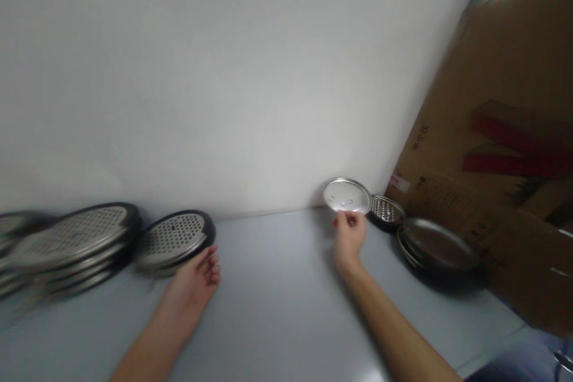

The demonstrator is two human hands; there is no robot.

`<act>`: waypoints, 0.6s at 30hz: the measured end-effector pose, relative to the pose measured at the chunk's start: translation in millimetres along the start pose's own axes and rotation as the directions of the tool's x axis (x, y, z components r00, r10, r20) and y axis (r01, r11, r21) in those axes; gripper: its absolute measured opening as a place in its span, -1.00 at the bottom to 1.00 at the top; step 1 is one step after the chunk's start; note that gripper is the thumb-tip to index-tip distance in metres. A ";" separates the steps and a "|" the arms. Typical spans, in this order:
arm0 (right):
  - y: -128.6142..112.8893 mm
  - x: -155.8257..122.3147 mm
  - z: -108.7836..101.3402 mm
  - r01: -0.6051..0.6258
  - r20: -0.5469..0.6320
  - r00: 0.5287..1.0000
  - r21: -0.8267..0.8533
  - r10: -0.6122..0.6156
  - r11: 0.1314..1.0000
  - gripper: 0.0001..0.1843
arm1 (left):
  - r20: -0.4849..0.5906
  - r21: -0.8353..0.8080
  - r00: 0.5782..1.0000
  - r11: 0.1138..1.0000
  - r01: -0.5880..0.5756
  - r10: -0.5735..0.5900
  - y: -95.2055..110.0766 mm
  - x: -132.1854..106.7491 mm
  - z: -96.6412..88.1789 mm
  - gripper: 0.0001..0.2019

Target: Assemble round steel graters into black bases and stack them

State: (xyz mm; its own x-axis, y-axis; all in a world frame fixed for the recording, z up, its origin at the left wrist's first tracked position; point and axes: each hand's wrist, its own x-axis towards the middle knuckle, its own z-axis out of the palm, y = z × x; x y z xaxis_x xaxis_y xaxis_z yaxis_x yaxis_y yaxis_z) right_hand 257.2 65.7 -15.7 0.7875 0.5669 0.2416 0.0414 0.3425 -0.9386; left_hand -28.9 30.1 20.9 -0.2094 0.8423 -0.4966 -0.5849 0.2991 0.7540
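Clearly, the right hand (pixel 349 237) pinches the near edge of a shiny, silver, round metal disc (pixel 345 196) between thumb and fingers; the disc is raised at a tilt near the back of the work surface, its bright face turned toward the camera and showing a few small marks in the middle. The left hand (pixel 199 277) is loosely curled, palm facing inward, with its fingertips at the near right edge of a low stack of round, silver metal plates with dotted holes and a black rim (pixel 175 237); blur leaves it unclear whether the fingers grip that edge or merely rest beside it.

Just right of the raised disc, and partly behind it, lies a small round metal grater plate with a black rim (pixel 387 211). Nearer the camera on that side sits a stack of dark, round, smooth-topped plates (pixel 439 246). On the other side, left of the low stack, stands a taller, blurred pile of black-rimmed perforated discs (pixel 74 240), and at the far left another similar pile (pixel 15 224) is cut off by the frame.

All of these sit on a smooth, pale grey tabletop (pixel 273 286) against a plain white wall (pixel 250 71). A large brown cardboard box with red printed shapes (pixel 474 65) leans over the right end, beside the dark plates.
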 end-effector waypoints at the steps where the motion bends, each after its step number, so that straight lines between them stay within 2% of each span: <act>1: -5.0 -8.3 1.8 0.004 0.041 0.999 0.006 -0.004 1.000 -0.79 | -0.013 0.014 1.000 1.000 -0.003 0.003 -0.9 -0.6 1.0 -0.80; 4: -20.0 -35.3 5.9 0.005 0.163 0.987 0.021 -0.008 1.000 -0.83 | -0.030 0.099 1.000 0.995 -0.006 0.009 -4.6 -3.3 3.8 -0.86; 7: -32.5 -62.4 8.0 -0.005 0.285 0.959 0.040 -0.007 0.999 -0.86 | 0.054 0.221 0.998 0.974 -0.044 0.032 -8.6 -6.4 5.8 -0.87; 9: -37.8 -77.5 8.6 -0.088 0.452 0.891 0.057 0.053 0.994 -0.90 | 0.142 0.270 0.989 0.960 -0.075 0.038 -10.2 -8.7 6.9 -0.82; 11: -40.2 -88.9 9.0 -0.185 0.569 0.810 0.021 0.140 0.982 -0.93 | 0.183 0.280 0.983 0.956 -0.084 0.033 -11.1 -11.6 7.9 -0.80; 13: -39.5 -97.1 9.7 -0.230 0.629 0.752 -0.030 0.198 0.973 -0.94 | 0.181 0.275 0.983 0.957 -0.087 0.037 -11.7 -14.8 8.4 -0.77; 15: -36.2 -102.9 10.8 -0.232 0.659 0.720 -0.068 0.218 0.970 -0.95 | 0.151 0.284 0.987 0.954 -0.100 0.059 -12.8 -17.1 8.0 -0.77; 18: -28.9 -104.5 13.5 -0.238 0.719 0.651 -0.110 0.243 0.965 -0.93 | 0.125 0.338 0.982 0.924 -0.177 0.142 -16.2 -15.1 4.7 -0.96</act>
State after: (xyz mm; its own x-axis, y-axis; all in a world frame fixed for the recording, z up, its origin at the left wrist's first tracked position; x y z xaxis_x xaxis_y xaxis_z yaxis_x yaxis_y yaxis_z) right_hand 165.5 6.7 -10.4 0.0803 0.9910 0.1067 -0.0799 0.1131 -0.9904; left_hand -12.6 14.7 18.2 -0.1910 0.9257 -0.3265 -0.2388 0.2788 0.9302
